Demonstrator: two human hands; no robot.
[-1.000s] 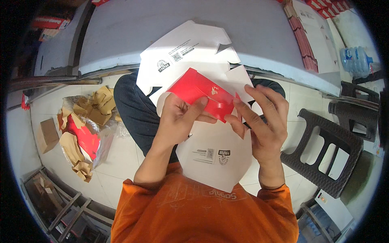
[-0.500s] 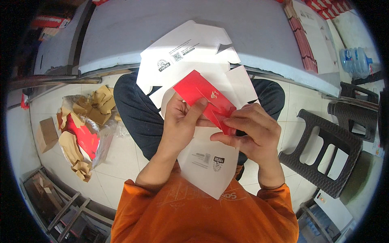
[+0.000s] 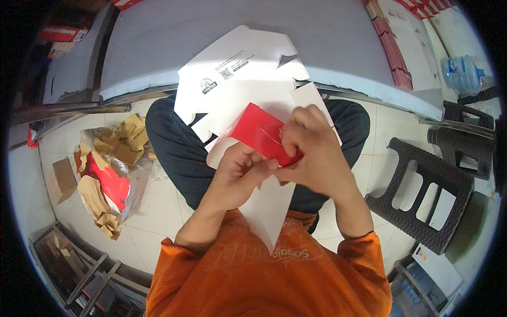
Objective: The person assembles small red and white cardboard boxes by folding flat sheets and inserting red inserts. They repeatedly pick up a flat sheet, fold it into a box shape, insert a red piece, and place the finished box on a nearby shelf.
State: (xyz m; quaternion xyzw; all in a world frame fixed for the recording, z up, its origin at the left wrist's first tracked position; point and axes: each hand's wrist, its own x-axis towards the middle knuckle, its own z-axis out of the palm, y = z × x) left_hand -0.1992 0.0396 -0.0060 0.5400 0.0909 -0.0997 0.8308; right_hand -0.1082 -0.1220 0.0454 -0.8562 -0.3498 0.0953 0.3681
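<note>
A carton blank, white on one face and red on its folded side panel [image 3: 257, 131], lies over my lap. Its large white flat part [image 3: 237, 58] spreads past my knees onto the table edge, with cut notches and tabs on its right side. Another white flap [image 3: 269, 211] hangs toward my shirt. My left hand [image 3: 244, 171] grips the near left edge of the red panel, its thumb pointing right. At the panel's right end my right hand [image 3: 312, 150] has its fingers curled on the red card. The folded corner beneath these fingers is mostly hidden.
Ahead is a grey table [image 3: 158, 42] with stacked flat cartons [image 3: 391, 47] at its right. Black plastic stools [image 3: 422, 195] and a water bottle [image 3: 462, 73] stand right. Torn brown card and plastic wrap [image 3: 113, 174] lie on the left floor beside a small brown box [image 3: 62, 179].
My right hand has moved up over the red panel's right end, its fingers curling in. The panel has tilted to show a broader red face, and the near white flap has narrowed.
</note>
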